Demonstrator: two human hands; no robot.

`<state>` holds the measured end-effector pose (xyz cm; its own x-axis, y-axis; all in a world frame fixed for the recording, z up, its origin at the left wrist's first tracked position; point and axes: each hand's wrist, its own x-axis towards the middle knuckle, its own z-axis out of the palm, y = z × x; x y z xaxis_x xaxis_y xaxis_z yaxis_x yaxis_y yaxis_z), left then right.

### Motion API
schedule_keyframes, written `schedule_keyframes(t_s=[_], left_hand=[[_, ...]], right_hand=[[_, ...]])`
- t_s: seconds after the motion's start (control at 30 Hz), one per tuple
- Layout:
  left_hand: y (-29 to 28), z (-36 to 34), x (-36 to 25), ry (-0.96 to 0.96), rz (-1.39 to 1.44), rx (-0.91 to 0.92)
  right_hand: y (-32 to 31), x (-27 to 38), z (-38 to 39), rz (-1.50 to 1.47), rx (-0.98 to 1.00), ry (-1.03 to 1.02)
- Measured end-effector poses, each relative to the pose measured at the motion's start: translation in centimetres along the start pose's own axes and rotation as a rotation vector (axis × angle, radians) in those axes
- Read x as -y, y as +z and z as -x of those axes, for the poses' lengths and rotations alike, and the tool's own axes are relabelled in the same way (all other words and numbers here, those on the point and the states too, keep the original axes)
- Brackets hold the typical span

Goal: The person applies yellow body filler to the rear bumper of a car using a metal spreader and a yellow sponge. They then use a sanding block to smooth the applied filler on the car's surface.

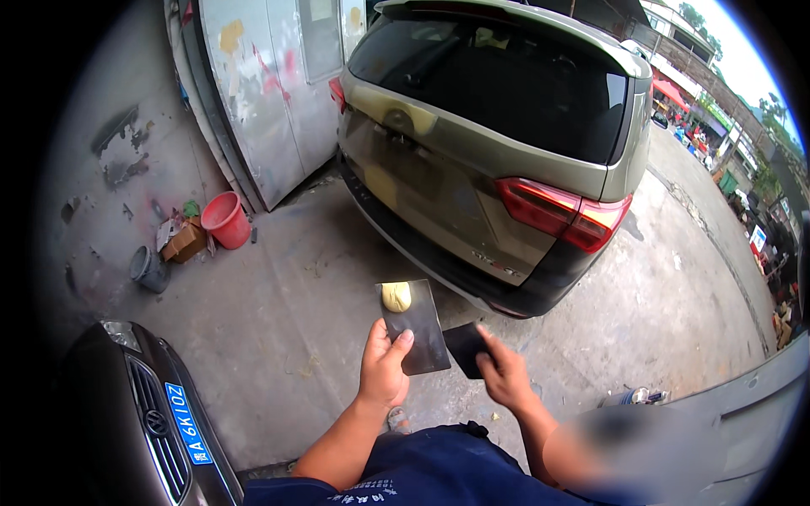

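My left hand [384,369] grips a dark flat rectangular plate [422,333], with the thumb laid across its face. A rounded dab of yellow putty [396,296] sits at the plate's far left corner. Pinched in my right hand [508,373] is a black flat spreader [463,347], its left end close beside the plate's lower right edge. Whether the two touch I cannot tell. Ahead of both hands stands the rear of a greenish-beige SUV [485,221], its tailgate marked with dull yellowish patches [396,115].
A dark car's front [160,422] is at the lower left. A red bucket [226,219], a cardboard box [184,243] and a dark bucket [149,270] stand by the left wall. At the right are a grey panel [734,413] and a can [629,396].
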<state>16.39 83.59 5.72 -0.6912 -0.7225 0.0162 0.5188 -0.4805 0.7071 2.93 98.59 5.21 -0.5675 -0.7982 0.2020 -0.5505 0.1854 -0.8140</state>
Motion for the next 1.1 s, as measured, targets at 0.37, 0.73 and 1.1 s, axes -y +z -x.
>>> schedule_keyframes(t_s=[0.37, 0.73, 1.1], left_hand=[[0.0, 0.5, 0.0, -0.407, 0.103, 0.187], [1.2, 1.0, 1.5, -0.156, -0.06, 0.009], [3.5, 1.5, 2.0, 0.029, -0.237, 0.073]], right_hand=[[-0.6, -0.3, -0.3, -0.664, 0.416, 0.202], [-2.7, 2.0, 1.3, -0.019, -0.158, -0.197], [-0.7, -5.4, 5.4, 0.207, -0.101, -0.14]])
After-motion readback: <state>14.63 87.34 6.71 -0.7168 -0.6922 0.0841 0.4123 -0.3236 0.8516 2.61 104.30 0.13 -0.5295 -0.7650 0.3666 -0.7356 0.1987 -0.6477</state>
